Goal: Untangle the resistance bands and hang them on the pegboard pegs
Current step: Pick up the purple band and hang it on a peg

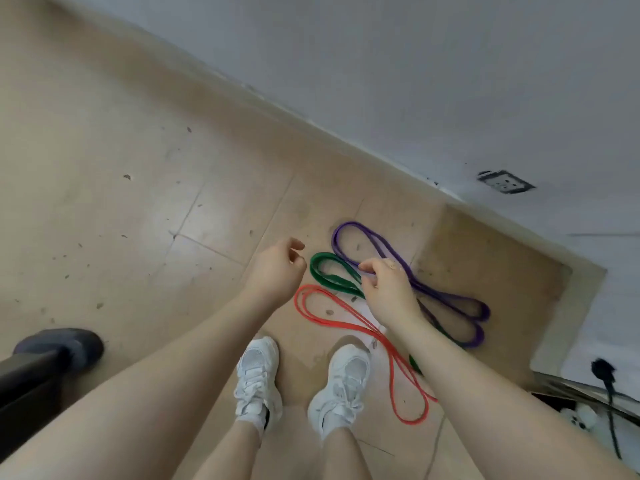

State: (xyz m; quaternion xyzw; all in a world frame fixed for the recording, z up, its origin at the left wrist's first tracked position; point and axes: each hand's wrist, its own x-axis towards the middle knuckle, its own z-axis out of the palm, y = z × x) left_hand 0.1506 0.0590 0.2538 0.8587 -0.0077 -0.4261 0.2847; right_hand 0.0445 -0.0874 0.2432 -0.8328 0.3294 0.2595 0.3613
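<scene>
The person stands over three bands lying on the floor [138,168] close to the wall [450,64]: a purple band [349,227] nearest the wall, a green band [320,268] beside it, and a red band [322,318] closest to the shoes [258,375]. The purple and green loops seem to cross under the right hand [388,289], while the red one lies mostly apart, running back past the right shoe. Both hands hang above the bands with fingers loosely curled; the left hand [277,268] holds nothing, and the right hand's fingertips are near the green and purple loops, though whether they touch a band cannot be told. No pegboard is in view. The step in hand looks like picking the first band to free. It would go best to start with the red band, since it appears least caught, pinching it at one loop end and lifting slowly so that any crossing shows itself. For the green and purple pair, one hand should hold one band down while the other draws the second out along its length, not upward, so the stretchy loops do not tighten round each other or snap back.
</scene>
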